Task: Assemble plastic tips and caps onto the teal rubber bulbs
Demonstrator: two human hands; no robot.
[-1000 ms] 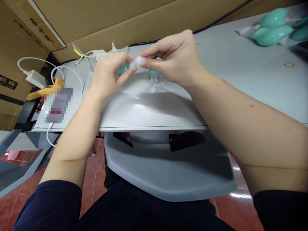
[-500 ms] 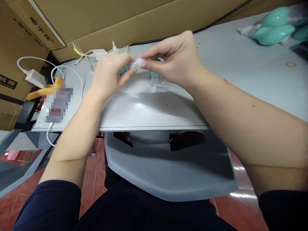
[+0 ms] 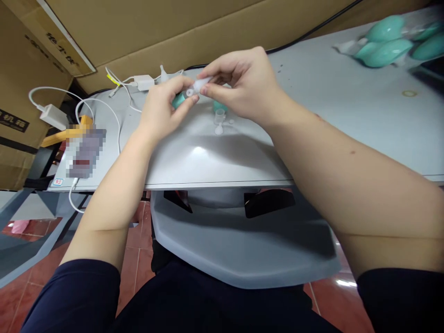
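Both hands meet over the back middle of the table. My left hand (image 3: 161, 108) pinches a small clear plastic fitting (image 3: 189, 92) between thumb and fingers; a teal piece (image 3: 178, 100) shows in the same grip, partly hidden by the palm. From the other side, my right hand (image 3: 244, 85) pinches a translucent white plastic tip (image 3: 203, 84), which touches the fitting. Beneath the right hand, another teal part (image 3: 219, 107) lies on the table, mostly covered. In front of it are a small clear cup (image 3: 219, 116) and a whitish nozzle piece (image 3: 218, 130).
Several teal bulbs (image 3: 386, 52) in clear wrapping lie at the back right. A phone (image 3: 88, 152), a yellow stand (image 3: 65, 135), white chargers (image 3: 144, 83) and cables occupy the left. Behind the table stands a cardboard wall (image 3: 145, 27). A grey chair seat (image 3: 243, 249) is below the edge.
The view has shifted slightly. Both hands still hold the same small parts together, and the white tip now shows more between the right fingertips.
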